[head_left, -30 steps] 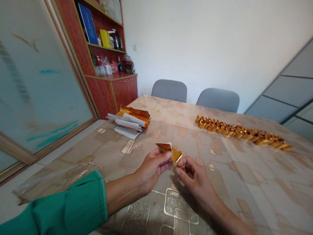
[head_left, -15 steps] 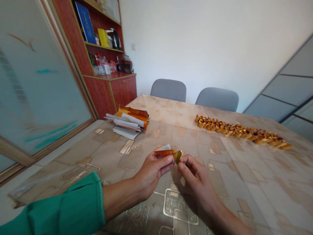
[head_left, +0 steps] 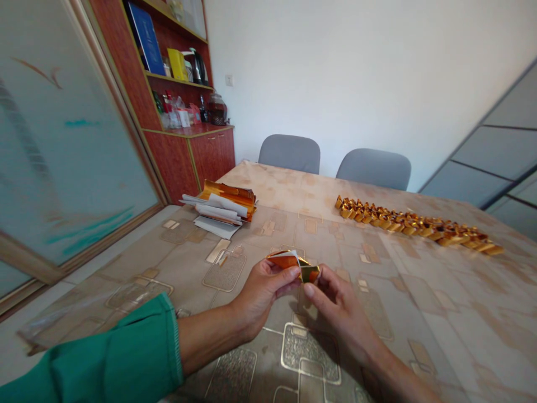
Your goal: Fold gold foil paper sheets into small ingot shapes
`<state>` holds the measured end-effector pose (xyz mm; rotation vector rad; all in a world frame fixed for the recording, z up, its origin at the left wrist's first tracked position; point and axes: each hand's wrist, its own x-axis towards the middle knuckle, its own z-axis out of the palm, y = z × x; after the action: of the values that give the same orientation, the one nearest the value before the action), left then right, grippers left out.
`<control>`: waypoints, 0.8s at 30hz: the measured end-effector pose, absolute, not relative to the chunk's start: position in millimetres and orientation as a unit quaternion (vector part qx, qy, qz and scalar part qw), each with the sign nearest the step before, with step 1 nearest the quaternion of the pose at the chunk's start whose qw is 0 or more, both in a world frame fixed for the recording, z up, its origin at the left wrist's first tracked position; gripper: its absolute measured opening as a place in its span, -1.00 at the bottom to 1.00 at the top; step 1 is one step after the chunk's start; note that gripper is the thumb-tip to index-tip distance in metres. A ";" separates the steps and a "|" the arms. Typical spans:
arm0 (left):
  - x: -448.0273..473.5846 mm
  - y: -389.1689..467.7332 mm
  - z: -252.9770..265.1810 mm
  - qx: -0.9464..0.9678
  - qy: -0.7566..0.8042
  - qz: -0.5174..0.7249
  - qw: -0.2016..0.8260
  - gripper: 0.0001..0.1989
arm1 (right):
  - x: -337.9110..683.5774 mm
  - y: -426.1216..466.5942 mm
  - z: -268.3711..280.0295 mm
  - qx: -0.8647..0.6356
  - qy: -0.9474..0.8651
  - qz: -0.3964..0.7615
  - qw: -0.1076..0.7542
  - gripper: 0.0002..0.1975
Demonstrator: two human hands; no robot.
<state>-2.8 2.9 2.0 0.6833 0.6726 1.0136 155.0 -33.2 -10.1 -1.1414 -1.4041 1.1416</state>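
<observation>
Between my two hands, above the table, is a partly folded piece of gold foil paper (head_left: 285,260) with a pale inner side. My left hand (head_left: 262,291) pinches its left part between thumb and fingers. The fingers of my right hand (head_left: 338,296) are closed on the foil's right end, the thumb below the shiny folded flap. My fingertips hide part of the folds. Beyond my left hand lies a loose stack of gold and whitish paper sheets (head_left: 229,201). Rows of folded gold paper pieces (head_left: 403,222) stand at the right.
A patterned tablecloth (head_left: 235,274) covers the table. Two grey chairs (head_left: 289,152) stand at its far side against a white wall. A reddish-brown cabinet (head_left: 212,157) with bottles and a kettle (head_left: 199,67) is at the back left, next to a frosted glass door (head_left: 62,145).
The right end of the gold foil paper has turned and spread outward to the right, showing a wider shiny flap. My right hand has shifted slightly; my left hand keeps its hold.
</observation>
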 end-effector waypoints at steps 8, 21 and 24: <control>-3.5 2.9 -1.4 0.334 0.296 0.450 0.774 -0.70 | 153.8 -30.7 -5.0 -0.433 -0.536 0.520 0.504 -0.78; -7.5 13.3 0.0 0.395 0.304 0.418 0.759 -0.61 | 154.8 -35.3 4.7 -0.436 -0.404 0.607 0.527 -0.70; -15.0 18.1 5.9 0.556 0.343 0.528 0.543 -0.64 | 160.4 -33.4 7.0 -0.472 -0.375 0.590 0.537 -0.65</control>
<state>-15.0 18.1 5.9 1.3195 0.8142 1.2531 160.4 -33.4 7.0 -1.1230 -0.8927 1.4032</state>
